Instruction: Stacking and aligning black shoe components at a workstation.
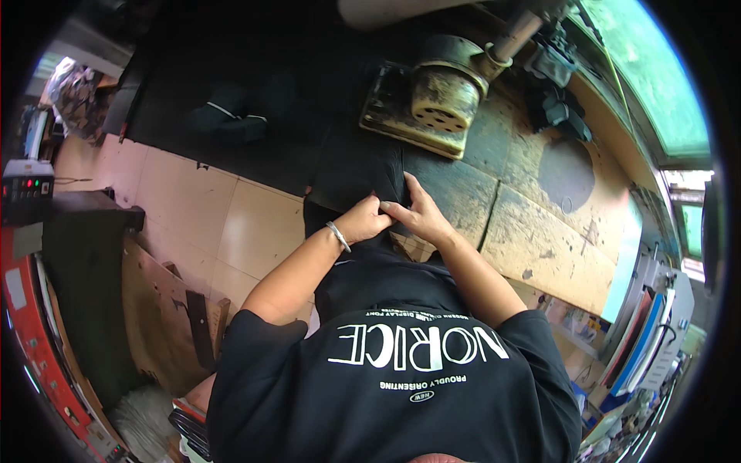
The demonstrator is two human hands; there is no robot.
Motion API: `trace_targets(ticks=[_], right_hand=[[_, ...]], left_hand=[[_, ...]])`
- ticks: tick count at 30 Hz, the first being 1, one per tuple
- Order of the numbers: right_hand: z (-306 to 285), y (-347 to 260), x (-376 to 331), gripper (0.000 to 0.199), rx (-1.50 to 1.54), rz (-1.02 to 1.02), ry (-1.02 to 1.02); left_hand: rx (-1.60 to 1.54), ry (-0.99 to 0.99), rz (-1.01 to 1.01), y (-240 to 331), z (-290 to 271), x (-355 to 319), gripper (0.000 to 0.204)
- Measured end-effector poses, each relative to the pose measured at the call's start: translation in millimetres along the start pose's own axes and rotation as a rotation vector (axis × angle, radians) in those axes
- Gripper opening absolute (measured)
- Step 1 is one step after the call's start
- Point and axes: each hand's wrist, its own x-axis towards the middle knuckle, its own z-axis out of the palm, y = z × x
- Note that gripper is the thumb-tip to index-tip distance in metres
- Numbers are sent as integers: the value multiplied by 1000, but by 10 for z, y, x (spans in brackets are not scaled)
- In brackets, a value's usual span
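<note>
My left hand (pixel 361 221), with a silver bracelet at its wrist, is closed on the near edge of a piece of black cloth (pixel 355 174). Right beside it, my right hand (pixel 423 213) pinches the same cloth, its thumb close to the left hand's fingers. The cloth hangs between my body and the dark work surface, and its outline blends into the black around it. What lies under my fingers is hidden.
A worn cream metal machine (pixel 444 96) with a round, holed underside stands beyond my right hand on a stained wooden table (pixel 556 239). Black material (pixel 231 119) with white edges lies far left. A device with lit lamps (pixel 29 184) sits at the left rim.
</note>
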Motion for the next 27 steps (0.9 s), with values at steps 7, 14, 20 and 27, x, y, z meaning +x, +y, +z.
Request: trace_targets(ticks=[7, 14, 20, 27], right_hand=[[92, -129, 357, 83, -132, -47, -171], [219, -327, 585, 93, 87, -234, -181], [500, -346, 920, 77, -137, -248, -169], [1030, -165, 1320, 67, -632, -421, 68]], left_hand=[[-353, 233, 203, -282, -86, -205, 38], [836, 408, 142, 217, -663, -542, 75], [1628, 222, 29, 568, -1385, -487, 58], [1953, -29, -283, 543, -1675, -134, 38]])
